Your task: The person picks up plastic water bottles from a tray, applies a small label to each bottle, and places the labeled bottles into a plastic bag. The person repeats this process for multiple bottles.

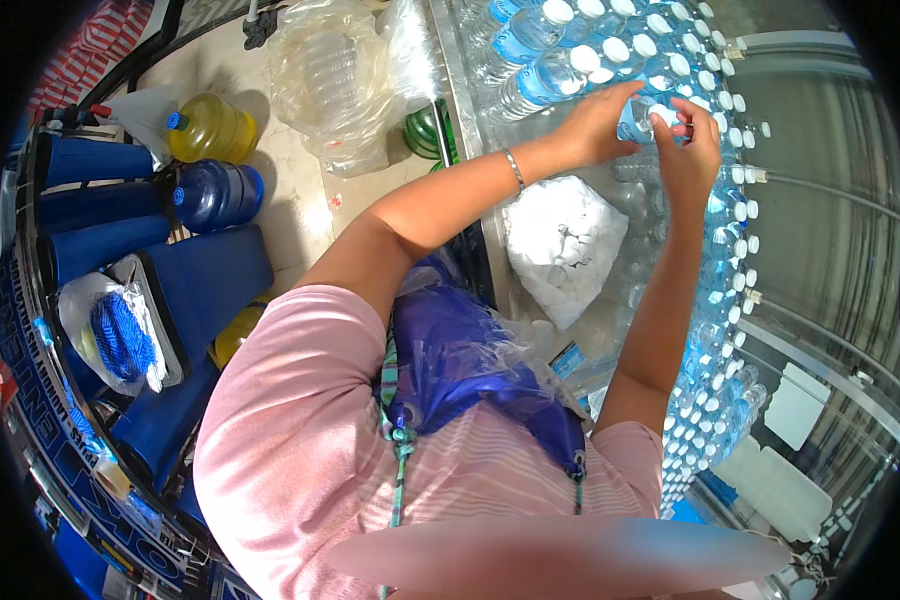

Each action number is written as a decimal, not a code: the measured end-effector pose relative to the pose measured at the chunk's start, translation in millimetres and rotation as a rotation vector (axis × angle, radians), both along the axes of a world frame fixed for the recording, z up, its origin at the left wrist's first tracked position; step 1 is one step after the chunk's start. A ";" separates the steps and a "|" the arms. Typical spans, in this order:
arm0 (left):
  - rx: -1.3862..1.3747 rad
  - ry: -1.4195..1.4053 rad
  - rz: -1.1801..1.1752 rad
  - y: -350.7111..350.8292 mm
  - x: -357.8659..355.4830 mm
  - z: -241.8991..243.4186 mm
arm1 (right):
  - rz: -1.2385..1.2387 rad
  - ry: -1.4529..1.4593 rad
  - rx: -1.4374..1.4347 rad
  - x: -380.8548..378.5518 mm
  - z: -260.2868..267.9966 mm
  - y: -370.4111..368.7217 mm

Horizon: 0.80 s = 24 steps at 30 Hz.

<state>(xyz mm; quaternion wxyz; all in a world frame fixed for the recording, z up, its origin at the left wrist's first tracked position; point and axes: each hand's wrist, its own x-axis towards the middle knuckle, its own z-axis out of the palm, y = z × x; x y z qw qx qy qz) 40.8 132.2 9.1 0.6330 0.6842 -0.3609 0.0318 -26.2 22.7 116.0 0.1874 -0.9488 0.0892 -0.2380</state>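
Note:
A clear plastic bottle (633,121) with a blue label is between my two hands, over the metal-topped counter. My left hand (596,127) curls around its labelled body, fingers on the far side. At the top, the thumb and fingers of my right hand (690,150) are around the white cap (664,115); the bottle's lower part is hidden. Below my forearms lies a clear plastic bag of loose white caps (566,240). Beside my left hand stand capped bottles with blue labels (547,79). More capped bottles (720,247) line the counter's far side in rows.
Unlabelled clear bottles (640,184) lie near the cap bag. A plastic bag of clear containers (334,82) is on the tiled floor (296,187). Yellow (217,129) and blue (219,196) water jugs stand by blue seats (202,277). A purple apron (450,337) covers my front.

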 end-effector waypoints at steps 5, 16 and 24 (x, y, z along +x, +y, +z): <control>0.014 0.050 -0.001 -3.0 -1.6 -15.1 | 0.148 -0.136 -0.127 3.3 -32.1 -0.3; 0.138 -0.021 -0.058 16.1 -11.2 8.1 | -0.119 -0.339 0.334 -8.9 -37.7 -1.9; 0.054 0.958 -1.029 59.2 -47.2 89.7 | 0.811 -0.639 1.550 -41.0 4.3 6.8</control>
